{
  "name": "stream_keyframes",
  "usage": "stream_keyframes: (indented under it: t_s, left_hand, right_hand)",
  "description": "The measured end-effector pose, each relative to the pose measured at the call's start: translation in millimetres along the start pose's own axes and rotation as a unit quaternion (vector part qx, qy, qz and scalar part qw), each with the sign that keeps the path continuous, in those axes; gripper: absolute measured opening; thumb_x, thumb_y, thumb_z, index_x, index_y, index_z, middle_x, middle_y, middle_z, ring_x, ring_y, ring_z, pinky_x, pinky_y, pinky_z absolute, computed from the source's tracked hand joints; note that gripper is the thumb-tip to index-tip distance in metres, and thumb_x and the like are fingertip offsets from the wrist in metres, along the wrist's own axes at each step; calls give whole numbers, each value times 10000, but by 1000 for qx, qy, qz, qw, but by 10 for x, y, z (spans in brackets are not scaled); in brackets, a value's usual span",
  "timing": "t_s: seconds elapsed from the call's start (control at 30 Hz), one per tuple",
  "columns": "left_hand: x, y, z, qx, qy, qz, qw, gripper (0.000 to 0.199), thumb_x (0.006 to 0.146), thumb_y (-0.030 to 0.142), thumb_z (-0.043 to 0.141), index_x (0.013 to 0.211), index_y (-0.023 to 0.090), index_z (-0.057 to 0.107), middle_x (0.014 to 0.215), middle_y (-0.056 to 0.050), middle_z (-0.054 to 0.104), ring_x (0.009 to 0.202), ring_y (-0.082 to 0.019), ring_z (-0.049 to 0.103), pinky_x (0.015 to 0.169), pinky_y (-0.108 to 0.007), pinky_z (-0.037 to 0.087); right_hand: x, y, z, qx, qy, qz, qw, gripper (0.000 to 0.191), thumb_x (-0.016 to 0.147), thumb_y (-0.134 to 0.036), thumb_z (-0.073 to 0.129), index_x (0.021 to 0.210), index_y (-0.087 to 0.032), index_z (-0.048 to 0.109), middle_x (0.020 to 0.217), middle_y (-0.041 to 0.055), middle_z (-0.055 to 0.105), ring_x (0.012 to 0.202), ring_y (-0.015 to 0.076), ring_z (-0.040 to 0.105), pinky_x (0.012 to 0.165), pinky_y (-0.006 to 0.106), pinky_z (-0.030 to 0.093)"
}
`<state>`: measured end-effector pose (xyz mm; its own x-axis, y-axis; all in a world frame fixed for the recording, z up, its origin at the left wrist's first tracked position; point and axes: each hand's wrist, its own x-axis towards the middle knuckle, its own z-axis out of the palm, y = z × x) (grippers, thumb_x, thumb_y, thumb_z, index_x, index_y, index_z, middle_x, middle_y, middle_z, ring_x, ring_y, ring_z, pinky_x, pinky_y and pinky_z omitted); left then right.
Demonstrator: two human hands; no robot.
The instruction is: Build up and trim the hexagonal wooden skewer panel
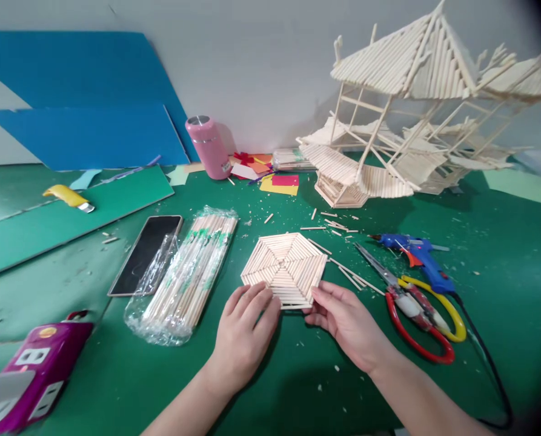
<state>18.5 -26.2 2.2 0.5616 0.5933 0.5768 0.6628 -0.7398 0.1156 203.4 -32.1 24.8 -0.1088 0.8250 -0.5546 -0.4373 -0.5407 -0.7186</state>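
A hexagonal panel of thin wooden sticks (292, 266), laid in rings around a centre, is at the middle of the green table. My left hand (248, 327) rests at its lower left edge, fingers bent over the sticks. At the lower right corner, my right hand (343, 318) grips the panel between thumb and fingers. Loose sticks (352, 275) lie to the right of the panel. Farther right are scissors (406, 297) with red and yellow handles and a blue glue gun (415, 251). A plastic-wrapped bundle of sticks (192, 272) lies to the left.
A stick-built model (388, 121) with pointed roofs stands at the back right. A pink bottle (209, 147) stands near the wall beside coloured paper (279, 183). On the left are a phone (147, 254), a yellow cutter (68, 197), a purple power strip (47, 363) and blue boards (88, 136).
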Motion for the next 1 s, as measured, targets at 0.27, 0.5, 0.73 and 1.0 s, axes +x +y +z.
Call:
stream_keyframes:
  t_s: [0.27,0.5,0.73,1.0]
  left_hand:
    - [-12,-3,4,6,-5,20,1000,163,785,30,559,925,83,622,911,-130,675,946,-298,616,813,-462,455]
    - [8,21,-4,33,-2,40,999,192,842,34,451,915,71,624,916,-134,683,940,-298,624,809,-447,446]
    - [21,33,-26,49,-3,45,998,243,866,50,390,909,89,627,910,-115,689,947,-282,621,818,-426,441]
    - [-22,18,-13,34,-8,42,999,232,858,48,408,945,80,621,941,-131,679,978,-294,609,819,-433,447]
  right_hand:
    - [-7,16,-2,-1,3,1,1000,263,679,-361,714,854,-165,708,694,10,619,618,85,537,570,194,463]
    - [-7,27,12,-3,8,1,1000,283,661,-379,726,837,-158,711,679,14,629,610,82,536,564,187,459]
    - [-10,38,17,-5,10,-2,1000,278,669,-379,720,845,-164,711,691,13,625,620,84,536,571,193,459]
    - [-15,46,20,-9,9,-7,1000,277,675,-383,716,848,-167,709,670,6,607,619,86,527,575,198,448]
